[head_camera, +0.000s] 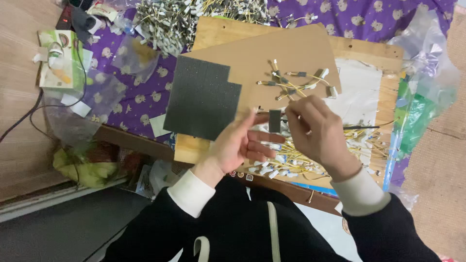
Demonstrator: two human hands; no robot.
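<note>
- A small dark rectangular piece [274,121] stands upright between both hands, its long axis vertical, above the near edge of the wooden board [369,51].
- The left hand [240,143] has its thumb and fingertips closed on the piece's lower left side.
- The right hand [315,128] lies just right of the piece, fingers curled shut; what it pinches cannot be made out.
- Both hands sit equally close.
- A dark foam sheet [204,97] lies left on brown cardboard [286,48]; yellow-wired components [296,82] lie beyond.
</note>
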